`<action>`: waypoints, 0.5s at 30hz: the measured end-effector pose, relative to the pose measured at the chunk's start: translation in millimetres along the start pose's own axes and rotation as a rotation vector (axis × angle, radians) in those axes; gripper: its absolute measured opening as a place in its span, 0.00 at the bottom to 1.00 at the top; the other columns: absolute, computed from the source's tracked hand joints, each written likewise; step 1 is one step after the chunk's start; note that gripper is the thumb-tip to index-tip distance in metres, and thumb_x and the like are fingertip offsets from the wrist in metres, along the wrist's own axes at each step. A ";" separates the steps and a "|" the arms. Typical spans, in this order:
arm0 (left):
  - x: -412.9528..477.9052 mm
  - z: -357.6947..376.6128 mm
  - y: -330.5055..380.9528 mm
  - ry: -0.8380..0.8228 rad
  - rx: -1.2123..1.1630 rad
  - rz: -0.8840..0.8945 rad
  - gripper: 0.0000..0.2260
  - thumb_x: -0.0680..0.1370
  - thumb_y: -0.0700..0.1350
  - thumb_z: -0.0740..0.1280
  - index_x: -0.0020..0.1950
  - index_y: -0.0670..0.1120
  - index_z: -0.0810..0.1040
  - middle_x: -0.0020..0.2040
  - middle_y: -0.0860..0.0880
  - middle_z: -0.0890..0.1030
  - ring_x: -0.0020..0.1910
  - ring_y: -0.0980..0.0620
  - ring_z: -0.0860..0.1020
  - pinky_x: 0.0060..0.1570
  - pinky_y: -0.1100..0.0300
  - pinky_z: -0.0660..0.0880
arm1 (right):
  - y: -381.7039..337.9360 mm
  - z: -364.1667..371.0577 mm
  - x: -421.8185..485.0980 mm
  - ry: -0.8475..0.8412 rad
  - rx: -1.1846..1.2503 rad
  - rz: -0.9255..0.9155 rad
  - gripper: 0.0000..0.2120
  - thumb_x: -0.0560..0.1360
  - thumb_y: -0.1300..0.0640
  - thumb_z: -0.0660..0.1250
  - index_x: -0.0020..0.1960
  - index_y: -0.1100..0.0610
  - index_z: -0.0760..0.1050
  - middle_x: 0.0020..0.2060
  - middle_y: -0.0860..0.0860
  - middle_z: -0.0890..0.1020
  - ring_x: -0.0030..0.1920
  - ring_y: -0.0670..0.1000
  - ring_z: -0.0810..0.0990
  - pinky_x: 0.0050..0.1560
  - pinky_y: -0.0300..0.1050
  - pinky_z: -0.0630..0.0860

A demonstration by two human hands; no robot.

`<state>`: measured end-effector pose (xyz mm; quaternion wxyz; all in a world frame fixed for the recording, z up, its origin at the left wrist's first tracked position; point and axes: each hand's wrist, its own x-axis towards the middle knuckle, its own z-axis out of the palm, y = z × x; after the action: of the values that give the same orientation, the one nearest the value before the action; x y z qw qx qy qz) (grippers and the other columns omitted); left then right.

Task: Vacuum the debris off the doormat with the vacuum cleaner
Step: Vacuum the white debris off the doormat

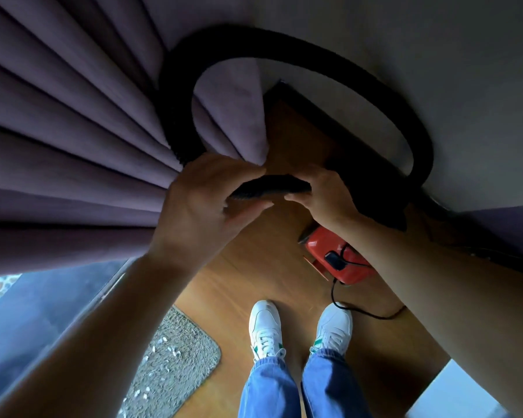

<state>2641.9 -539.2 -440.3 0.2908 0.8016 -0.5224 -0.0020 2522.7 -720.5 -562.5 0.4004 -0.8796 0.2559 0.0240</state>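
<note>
Gripping one black hose [175, 110] — left hand [206, 200], right hand [323, 194] both curled round it; one red vacuum [320, 244], one doormat [175, 366].

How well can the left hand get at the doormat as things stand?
Probably not at once: the left hand grips the black hose with the right hand, high above the floor. Nothing blocks the doormat, though.

White sneakers [264, 327] with green trim on wooden floor [254, 273], blue jeans [266, 387] cuffs over them. Ahead-left of the sneakers: pleated purple curtain [73, 131]. Ahead-right: pale wall [405, 55], dark baseboard [308, 104]. Left of the sneakers: glass pane [27, 312], possibly a sliding door.
</note>
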 end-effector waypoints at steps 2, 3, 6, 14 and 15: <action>-19.4 -5.6 15.4 0.145 -0.095 -0.151 0.14 0.73 0.46 0.79 0.54 0.40 0.84 0.49 0.46 0.85 0.46 0.49 0.82 0.50 0.64 0.77 | -7.2 -8.4 7.0 0.051 0.050 -0.031 0.18 0.74 0.57 0.77 0.62 0.59 0.82 0.57 0.55 0.84 0.59 0.52 0.83 0.57 0.43 0.78; -29.5 -3.9 20.3 0.175 -0.166 -0.257 0.14 0.73 0.47 0.79 0.54 0.41 0.84 0.49 0.47 0.85 0.46 0.50 0.82 0.50 0.62 0.78 | -11.7 -12.5 10.6 0.069 0.065 -0.061 0.18 0.73 0.58 0.78 0.62 0.59 0.82 0.56 0.55 0.85 0.58 0.52 0.83 0.56 0.41 0.77; -45.0 14.7 23.4 0.158 -0.392 -0.559 0.17 0.73 0.50 0.78 0.57 0.44 0.82 0.49 0.49 0.85 0.48 0.52 0.84 0.48 0.50 0.83 | -26.2 -20.2 21.6 0.100 0.126 -0.137 0.19 0.71 0.58 0.80 0.61 0.58 0.83 0.55 0.52 0.86 0.56 0.46 0.82 0.55 0.31 0.76; -19.5 58.6 4.5 0.104 -0.578 -0.847 0.24 0.74 0.47 0.77 0.69 0.48 0.77 0.60 0.54 0.82 0.58 0.63 0.79 0.56 0.67 0.78 | -59.1 -32.7 42.2 0.110 0.406 -0.234 0.12 0.69 0.56 0.81 0.50 0.57 0.85 0.44 0.50 0.88 0.46 0.48 0.87 0.49 0.56 0.85; -16.8 61.5 2.9 0.108 -0.605 -0.844 0.24 0.74 0.46 0.77 0.69 0.48 0.77 0.61 0.53 0.81 0.60 0.62 0.79 0.58 0.65 0.78 | -61.9 -34.0 43.6 0.110 0.451 -0.243 0.11 0.69 0.54 0.81 0.48 0.57 0.85 0.42 0.53 0.88 0.44 0.53 0.88 0.48 0.60 0.84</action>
<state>2613.0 -554.5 -495.1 0.5099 0.8215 -0.1141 -0.2283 2584.1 -729.7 -507.3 0.5718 -0.7923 0.1685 -0.1300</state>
